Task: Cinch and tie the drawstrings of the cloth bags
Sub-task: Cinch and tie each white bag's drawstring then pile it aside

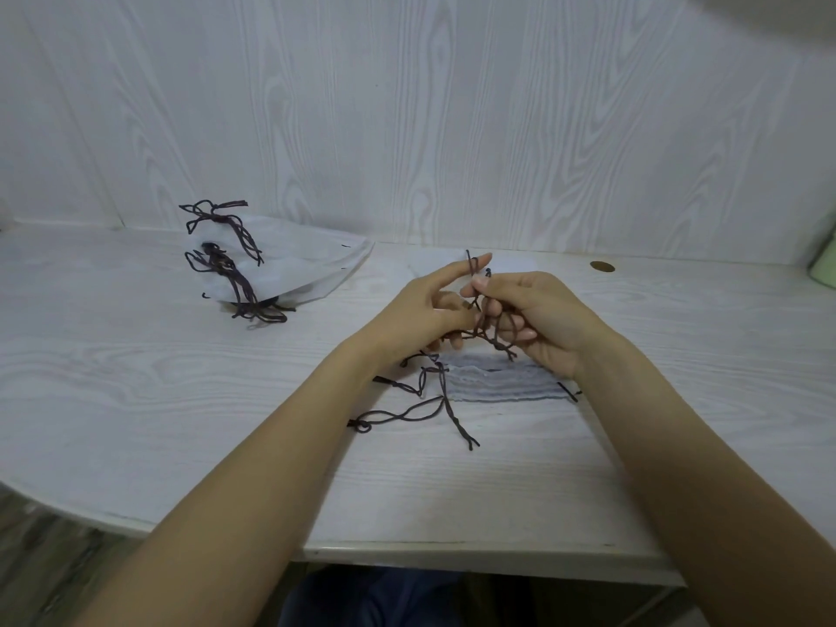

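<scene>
Noted at centre of table (181, 377): stack of cloth bags (502, 384), gathered edge facing the viewer, taken as landmark. Directly above and behind that stack, both hands raised clear of it. Left hand (429, 314): index finger extended with dark drawstring (473, 269) looped over it, remaining fingers curled around cord. Right hand (524, 314): thumb and forefinger pinching the same cord beside the left fingertip, other fingers loosely curled with strands running through. Knot apparently mid-formation; exact routing through the fingers not legible. Loose cord tails (407, 416) trailing left of and in front of the stack.

Risks: loop slipping off the extended finger if tension eases; trailing tails snagging into the knot; neighbouring bags' cords caught up, tying 2 together.

Well left of the stack: pile of finished bags (289, 269) with knotted cords. Surface: pale wood-grain, matching panelled wall (452, 106) behind. Far right of the stack: round brass-coloured disc (602, 266) set in the tabletop.
</scene>
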`<action>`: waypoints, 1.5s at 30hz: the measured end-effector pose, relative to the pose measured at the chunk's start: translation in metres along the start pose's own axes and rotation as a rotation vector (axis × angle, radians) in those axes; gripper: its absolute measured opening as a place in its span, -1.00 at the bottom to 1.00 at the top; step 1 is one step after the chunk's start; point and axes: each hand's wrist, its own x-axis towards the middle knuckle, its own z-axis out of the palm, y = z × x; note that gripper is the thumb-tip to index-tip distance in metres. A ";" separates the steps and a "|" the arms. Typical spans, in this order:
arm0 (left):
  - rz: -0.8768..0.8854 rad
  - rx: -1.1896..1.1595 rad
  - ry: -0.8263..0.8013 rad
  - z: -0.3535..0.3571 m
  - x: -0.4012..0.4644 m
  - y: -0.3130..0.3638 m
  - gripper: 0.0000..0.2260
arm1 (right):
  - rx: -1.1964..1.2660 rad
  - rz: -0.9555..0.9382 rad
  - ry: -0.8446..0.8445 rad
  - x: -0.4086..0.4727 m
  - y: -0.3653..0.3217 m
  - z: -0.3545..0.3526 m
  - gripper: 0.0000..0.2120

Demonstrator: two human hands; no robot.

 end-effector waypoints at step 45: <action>0.050 0.245 0.230 -0.001 0.006 -0.010 -0.97 | -1.103 -0.530 0.393 0.009 0.011 -0.016 -0.89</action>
